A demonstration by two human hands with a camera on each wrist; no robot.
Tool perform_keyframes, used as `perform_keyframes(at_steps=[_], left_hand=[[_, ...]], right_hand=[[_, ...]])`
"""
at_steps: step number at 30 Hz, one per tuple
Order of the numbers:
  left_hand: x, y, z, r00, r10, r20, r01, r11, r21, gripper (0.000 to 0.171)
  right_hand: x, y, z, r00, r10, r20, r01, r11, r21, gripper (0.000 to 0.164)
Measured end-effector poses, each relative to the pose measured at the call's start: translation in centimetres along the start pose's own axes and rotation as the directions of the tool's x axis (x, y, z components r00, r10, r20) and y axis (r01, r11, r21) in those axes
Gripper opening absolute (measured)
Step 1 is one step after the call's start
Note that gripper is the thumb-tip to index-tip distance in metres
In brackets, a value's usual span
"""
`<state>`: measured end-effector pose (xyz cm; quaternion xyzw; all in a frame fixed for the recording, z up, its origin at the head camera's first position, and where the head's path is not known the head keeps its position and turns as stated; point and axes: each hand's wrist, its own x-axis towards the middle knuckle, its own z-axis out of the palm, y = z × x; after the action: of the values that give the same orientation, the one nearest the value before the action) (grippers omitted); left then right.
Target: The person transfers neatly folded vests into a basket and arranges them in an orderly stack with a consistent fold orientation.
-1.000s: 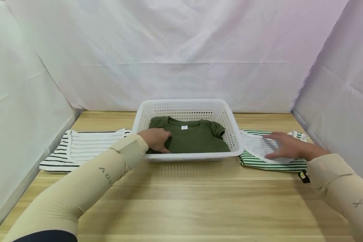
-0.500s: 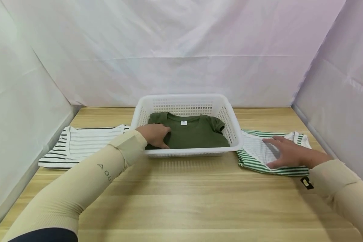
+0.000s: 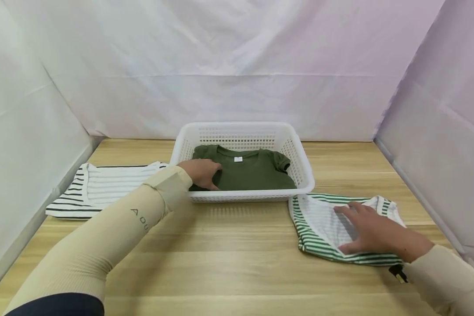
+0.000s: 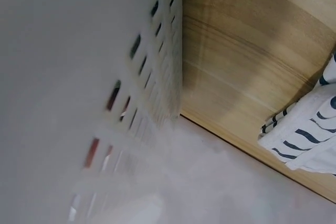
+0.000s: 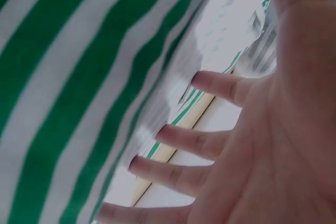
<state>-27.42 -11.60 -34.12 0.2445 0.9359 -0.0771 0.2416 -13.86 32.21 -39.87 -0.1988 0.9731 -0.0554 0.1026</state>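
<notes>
A dark green T-shirt (image 3: 253, 173) with a white neck label lies in the white plastic basket (image 3: 245, 193). My left hand (image 3: 202, 172) reaches over the basket's left side, its fingers and thumb spread at the shirt's left part. To the right is a folded green-and-white striped shirt (image 3: 316, 243), its upper left corner against the basket's front right corner. On its pale inner side rests my right hand (image 3: 373, 232), thumb apart from the fingers. In the right wrist view, fairly straight fingers (image 5: 197, 140) touch the striped shirt with their tips.
A folded black-and-white striped shirt (image 3: 110, 186) lies left of the basket, partly behind my left forearm. A black tag (image 3: 398, 273) sticks out near my right cuff. White cloth walls (image 3: 237, 101) enclose the wooden table (image 3: 229, 272) at the back and sides.
My right hand has drawn the green-and-white striped shirt toward me and slightly left. The left hand has stayed at the green T-shirt, and the view has shifted a little.
</notes>
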Motion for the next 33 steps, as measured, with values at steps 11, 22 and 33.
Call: perform_keyframes(at_steps=[11, 22, 33], left_hand=[[0.5, -0.4, 0.5, 1.0, -0.016, 0.005, 0.016, 1.0, -0.016, 0.082], [0.3, -0.2, 0.6, 1.0, -0.022, -0.007, 0.022, 1.0, -0.021, 0.081], [0.4, -0.2, 0.9, 1.0, -0.004, -0.031, 0.003, 1.0, -0.003, 0.083]], right_hand=[[-1.2, -6.4, 1.5, 1.0, -0.012, 0.008, 0.013, 0.998, -0.056, 0.114], [1.0, -12.2, 2.0, 0.997, -0.081, -0.018, 0.076, 0.975, -0.207, 0.111], [3.4, -17.1, 2.3, 0.978, -0.2, -0.053, 0.17, 0.921, -0.352, 0.101]])
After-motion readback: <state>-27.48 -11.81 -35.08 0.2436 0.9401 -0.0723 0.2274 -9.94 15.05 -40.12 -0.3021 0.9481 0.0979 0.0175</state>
